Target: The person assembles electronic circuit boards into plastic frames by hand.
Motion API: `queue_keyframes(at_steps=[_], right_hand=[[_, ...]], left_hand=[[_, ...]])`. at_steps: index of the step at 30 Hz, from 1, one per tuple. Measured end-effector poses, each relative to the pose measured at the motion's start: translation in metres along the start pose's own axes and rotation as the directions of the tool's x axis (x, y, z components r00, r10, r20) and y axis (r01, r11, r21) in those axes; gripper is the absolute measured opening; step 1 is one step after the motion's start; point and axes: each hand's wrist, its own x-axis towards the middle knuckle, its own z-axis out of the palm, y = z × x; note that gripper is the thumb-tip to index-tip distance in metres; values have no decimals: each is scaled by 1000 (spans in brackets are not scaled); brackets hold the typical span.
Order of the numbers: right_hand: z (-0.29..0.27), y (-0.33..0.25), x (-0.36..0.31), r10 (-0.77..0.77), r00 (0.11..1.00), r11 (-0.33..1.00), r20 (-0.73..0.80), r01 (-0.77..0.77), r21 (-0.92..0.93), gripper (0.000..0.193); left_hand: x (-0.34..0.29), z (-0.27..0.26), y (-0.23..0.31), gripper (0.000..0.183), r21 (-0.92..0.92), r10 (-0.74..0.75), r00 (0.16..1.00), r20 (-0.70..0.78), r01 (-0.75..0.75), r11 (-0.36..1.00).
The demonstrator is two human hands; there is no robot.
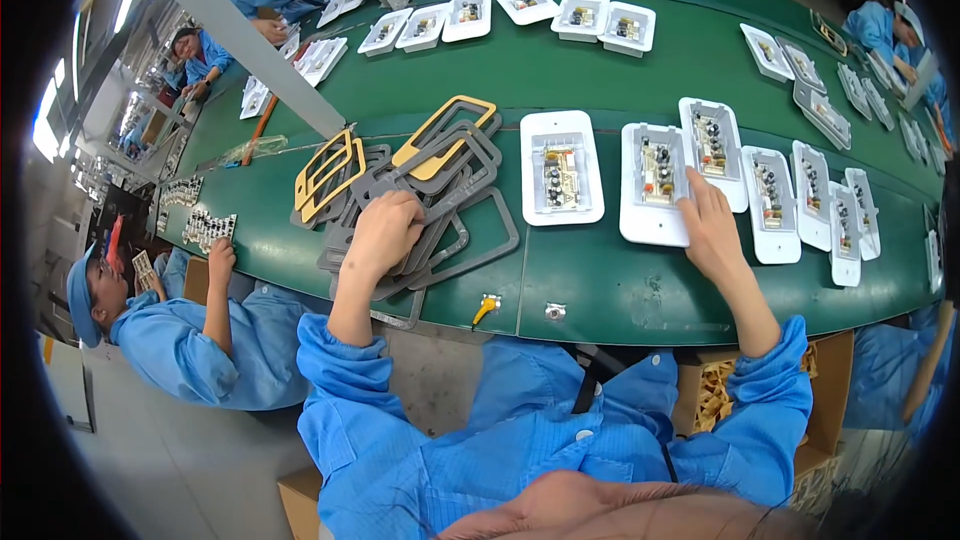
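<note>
My left hand (384, 238) is over a loose pile of flat frame-shaped gaskets, fingers curled down on a grey gasket (445, 240); its fingertips are partly hidden. Two yellow-faced gaskets (335, 180) lie on the left of the pile. My right hand (712, 225) grips the right edge of a white plastic housing (650, 226), with its thumb and fingers at the rim. Inside that housing sits a circuit board with black and red parts. A similar white housing (561, 210) lies flat between my hands, touched by neither.
More housings (770, 200) stand to the right, others (628, 28) along the far side of the green bench (590, 285). A yellow-handled tool (485, 310) lies at the near edge. A metal post (245, 50) rises at left. Co-workers sit around; one (220, 340) handles circuit boards.
</note>
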Motion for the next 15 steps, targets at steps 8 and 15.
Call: queue_keyframes(at_steps=[8, 15], right_hand=[[-47, -46, -30, 90, 993, 971, 82, -106, 213, 46], [-50, -94, -50, 201, 930, 868, -307, -24, 496, 47]], left_hand=[[14, -13, 15, 13, -42, 18, 985, -172, -25, 999], [1, -26, 95, 14, -861, -280, 916, -285, -116, 496]])
